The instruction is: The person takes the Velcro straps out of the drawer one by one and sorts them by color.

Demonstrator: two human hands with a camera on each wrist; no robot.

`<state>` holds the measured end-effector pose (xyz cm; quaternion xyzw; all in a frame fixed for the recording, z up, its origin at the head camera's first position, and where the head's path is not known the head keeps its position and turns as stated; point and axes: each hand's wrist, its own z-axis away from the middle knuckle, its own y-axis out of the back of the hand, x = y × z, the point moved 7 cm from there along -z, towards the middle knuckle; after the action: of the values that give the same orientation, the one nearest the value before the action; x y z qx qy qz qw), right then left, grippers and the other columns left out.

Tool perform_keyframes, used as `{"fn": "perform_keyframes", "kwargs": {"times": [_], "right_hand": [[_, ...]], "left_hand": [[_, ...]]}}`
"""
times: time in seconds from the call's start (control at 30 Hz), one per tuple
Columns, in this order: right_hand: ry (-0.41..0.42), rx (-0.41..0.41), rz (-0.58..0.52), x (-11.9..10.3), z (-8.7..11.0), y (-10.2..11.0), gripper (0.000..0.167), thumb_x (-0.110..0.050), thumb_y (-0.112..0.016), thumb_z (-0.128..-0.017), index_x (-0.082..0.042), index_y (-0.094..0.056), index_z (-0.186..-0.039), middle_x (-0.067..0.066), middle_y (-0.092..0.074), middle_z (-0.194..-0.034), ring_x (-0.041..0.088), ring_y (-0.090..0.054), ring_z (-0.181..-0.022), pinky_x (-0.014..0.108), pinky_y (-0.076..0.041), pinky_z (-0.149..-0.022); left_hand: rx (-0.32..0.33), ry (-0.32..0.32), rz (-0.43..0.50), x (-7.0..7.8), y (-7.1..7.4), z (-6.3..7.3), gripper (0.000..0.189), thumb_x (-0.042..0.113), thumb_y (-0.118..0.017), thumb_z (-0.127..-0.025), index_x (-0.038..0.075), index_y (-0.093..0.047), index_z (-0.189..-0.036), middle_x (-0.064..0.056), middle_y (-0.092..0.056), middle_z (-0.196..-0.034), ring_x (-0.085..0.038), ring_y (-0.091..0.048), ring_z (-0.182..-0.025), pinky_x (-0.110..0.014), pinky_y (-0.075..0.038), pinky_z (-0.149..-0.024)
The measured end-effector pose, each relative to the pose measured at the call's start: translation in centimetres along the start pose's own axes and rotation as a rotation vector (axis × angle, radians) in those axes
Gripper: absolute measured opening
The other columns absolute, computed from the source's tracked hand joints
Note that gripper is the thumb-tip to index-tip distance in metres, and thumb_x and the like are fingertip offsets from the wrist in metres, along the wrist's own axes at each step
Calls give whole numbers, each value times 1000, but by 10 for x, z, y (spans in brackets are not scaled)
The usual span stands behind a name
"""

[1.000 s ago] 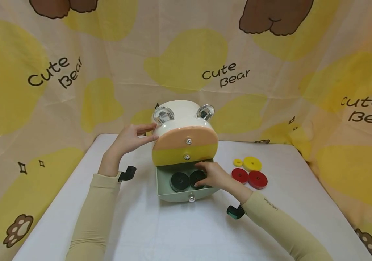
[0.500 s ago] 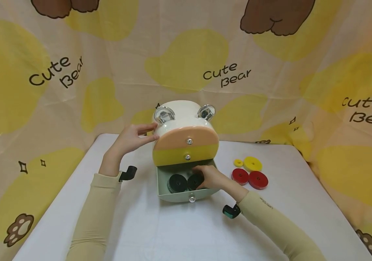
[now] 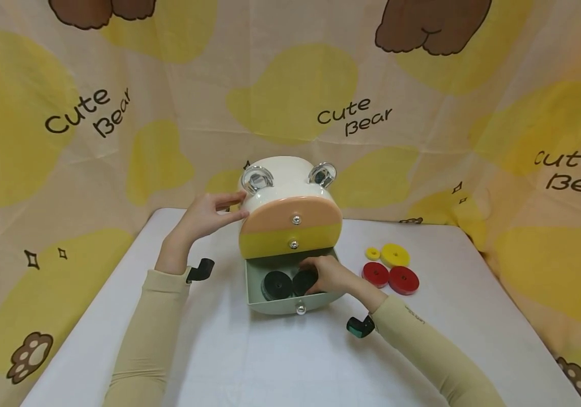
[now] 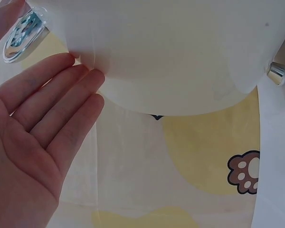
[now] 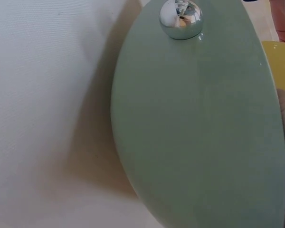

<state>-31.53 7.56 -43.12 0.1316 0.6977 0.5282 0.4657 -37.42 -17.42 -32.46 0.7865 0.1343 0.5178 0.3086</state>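
A frog-like box with a white top (image 3: 287,172) and silver ring eyes stands on the table. Its lowest drawer, pale green (image 3: 270,307), is pulled out. Two black discs with centre holes lie side by side in it. My right hand (image 3: 330,275) reaches into the drawer and grips the right black disc (image 3: 302,282) between thumb and fingers; the left black disc (image 3: 277,285) is beside it. The drawer front (image 5: 199,118) hides most of this hand in the right wrist view. My left hand (image 4: 42,128) rests straight fingertips against the box's white side.
To the right of the box lie two red discs, one of them a red disc (image 3: 403,280) at the front, and two yellow ones, a large yellow disc (image 3: 394,255) and a small one. An orange drawer (image 3: 270,217) and a yellow drawer (image 3: 265,243) above are closed.
My right hand has moved slightly left with the right black disc, and the left black disc has shifted slightly left too. In the last half second little moves. My left hand stays put.
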Motion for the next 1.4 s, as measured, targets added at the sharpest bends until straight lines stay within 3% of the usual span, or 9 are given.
{"fn": "perform_keyframes", "kwargs": {"times": [0.17, 0.57, 1.2, 1.4], "right_hand": [[20, 17, 31, -2, 3, 6, 58, -15, -85, -69, 2, -62, -120, 12, -68, -115, 24, -63, -104, 40, -51, -95], [-63, 46, -91, 1, 15, 19, 64, -21, -84, -70, -3, -59, -126, 9, -64, -122, 28, -61, -107, 39, -52, -93], [-101, 78, -11, -1, 24, 25, 65, -16, -84, -69, -1, -58, -127, 10, -66, -118, 25, -62, -102, 40, -52, -93], [-138, 92, -43, 0, 28, 30, 65, -20, -83, -71, 0, -57, -127, 9, -66, -118, 26, -62, -103, 39, -53, -92]], "left_hand": [[2, 1, -9, -1, 0, -1, 61, 54, -73, -76, 28, -60, -130, 3, -60, -131, -28, -58, -119, -45, -49, -97], [-10, 7, -19, 1, 0, 1, 62, 54, -72, -77, 27, -58, -131, 3, -59, -133, -29, -57, -120, -46, -48, -97], [-9, 11, -31, 2, 0, 3, 62, 54, -71, -77, 26, -58, -132, 0, -58, -133, -31, -57, -120, -48, -49, -96], [-1, 6, -47, 3, 0, 3, 62, 55, -71, -77, 28, -58, -131, 1, -58, -133, -30, -58, -119, -47, -50, -95]]}}
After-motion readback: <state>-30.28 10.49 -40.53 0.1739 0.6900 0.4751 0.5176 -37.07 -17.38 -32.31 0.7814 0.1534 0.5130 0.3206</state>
